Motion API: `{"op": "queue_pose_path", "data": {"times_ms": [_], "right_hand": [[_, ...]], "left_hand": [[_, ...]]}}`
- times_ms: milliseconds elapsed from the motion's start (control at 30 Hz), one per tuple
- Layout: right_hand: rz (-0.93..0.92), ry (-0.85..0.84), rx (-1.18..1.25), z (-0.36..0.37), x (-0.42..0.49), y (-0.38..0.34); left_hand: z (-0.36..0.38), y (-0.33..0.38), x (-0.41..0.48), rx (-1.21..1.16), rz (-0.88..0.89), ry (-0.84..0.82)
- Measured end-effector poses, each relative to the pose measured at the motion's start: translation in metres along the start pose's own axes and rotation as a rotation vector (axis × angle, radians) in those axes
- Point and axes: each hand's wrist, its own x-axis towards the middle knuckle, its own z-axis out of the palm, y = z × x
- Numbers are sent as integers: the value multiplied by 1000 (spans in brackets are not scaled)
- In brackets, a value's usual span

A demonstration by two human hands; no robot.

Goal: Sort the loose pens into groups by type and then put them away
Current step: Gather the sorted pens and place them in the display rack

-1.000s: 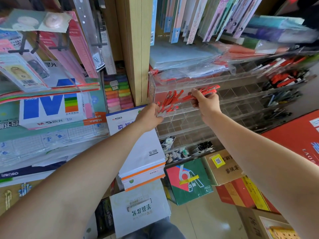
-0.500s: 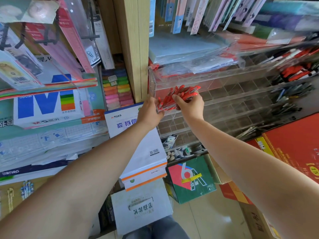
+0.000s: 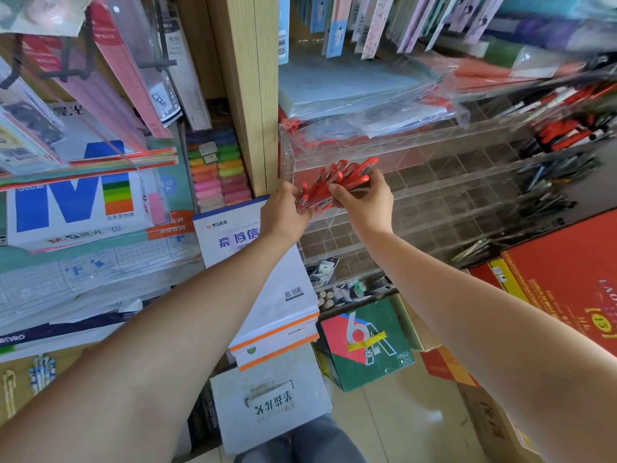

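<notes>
Clear plastic folders [image 3: 360,105] lie heaped on top of the acrylic rack [image 3: 440,168], and a wooden post [image 3: 257,95] stands against the rack's left end. Below the rack are a white paper stack [image 3: 280,295] and a green box [image 3: 367,349], with pale floor tiles [image 3: 384,426] beneath. Shelves crowd in all round. Just in front of the rack's upper left corner is a fanned, tilted bundle of red pens [image 3: 340,178]. The left hand [image 3: 283,212] curls round their lower ends, and the right hand [image 3: 365,202] grips them from the right.
</notes>
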Motion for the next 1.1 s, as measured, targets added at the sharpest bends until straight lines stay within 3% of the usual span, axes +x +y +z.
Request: {"op": "queue_pose_path", "data": {"times_ms": [533, 700, 900, 1100], "right_hand": [[-142, 89, -136, -6, 11, -4], [-128, -42, -137, -3, 8, 5], [-22, -55, -99, 0, 11, 3], [-57, -15, -163, -5, 17, -4]], "left_hand": [[-5, 2, 2, -17, 2, 8], [-2, 0, 4, -39, -12, 17], [-2, -2, 5, -29, 7, 21], [-2, 1, 4, -8, 25, 52]]}}
